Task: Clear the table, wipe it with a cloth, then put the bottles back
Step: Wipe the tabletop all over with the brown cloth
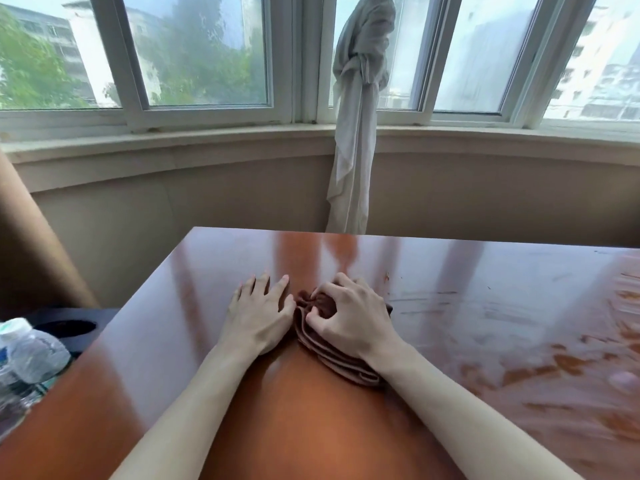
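Observation:
A folded brown cloth (332, 355) lies on the glossy reddish wooden table (485, 306) near its middle. My right hand (349, 317) sits on top of the cloth, and its curled fingers and thumb bunch the fabric at the far end. My left hand (258, 311) lies flat on the bare table just left of the cloth, fingers straight and spread, its thumb side touching the cloth's edge. Clear plastic water bottles (33, 351) stand off the table at the left, beside its left edge.
A dark side surface with a round cup hole (65, 327) is at the left, behind the bottles. A knotted grey curtain (356, 133) hangs from the window behind the table's far edge. Wet streaks (536, 341) cover the table's right part.

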### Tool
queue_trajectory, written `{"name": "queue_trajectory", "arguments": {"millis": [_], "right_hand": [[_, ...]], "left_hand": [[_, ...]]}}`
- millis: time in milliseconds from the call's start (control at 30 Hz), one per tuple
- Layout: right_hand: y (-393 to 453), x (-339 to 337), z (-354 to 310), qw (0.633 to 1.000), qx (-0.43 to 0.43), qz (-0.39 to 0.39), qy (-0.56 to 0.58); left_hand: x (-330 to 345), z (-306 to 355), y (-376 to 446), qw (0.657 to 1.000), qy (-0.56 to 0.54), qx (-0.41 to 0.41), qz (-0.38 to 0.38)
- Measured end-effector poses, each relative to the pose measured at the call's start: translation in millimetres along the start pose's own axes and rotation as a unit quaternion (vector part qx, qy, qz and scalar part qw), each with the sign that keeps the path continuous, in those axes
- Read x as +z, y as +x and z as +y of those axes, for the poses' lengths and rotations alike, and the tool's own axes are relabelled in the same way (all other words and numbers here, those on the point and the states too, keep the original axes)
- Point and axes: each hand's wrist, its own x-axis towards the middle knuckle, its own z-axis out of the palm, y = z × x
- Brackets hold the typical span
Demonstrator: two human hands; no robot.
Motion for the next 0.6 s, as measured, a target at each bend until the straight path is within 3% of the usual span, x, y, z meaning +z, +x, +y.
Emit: {"name": "queue_trajectory", "arguments": {"millis": [233,367,467,600], "right_hand": [[153.3,61.6,24.2,0.995,0.092,0.032,-0.034],[226.0,95.6,5.2,0.998,0.066,0.003,-0.011],[240.3,93.2,21.9,0.999,0.017,-0.037,0.022],[217.7,63.6,73.3,0.997,0.066,-0.023,0.013]], "left_hand": [[6.5,-2.1,5.4,1.0,0.0,-0.007,0.021],[10.1,-4.6,7.9,0.999,0.016,-0.008,0.031],[11.0,-5.1,10.1,0.999,0.014,-0.013,0.029],[7.4,-4.2,7.5,1.0,0.011,-0.012,0.011]]}}
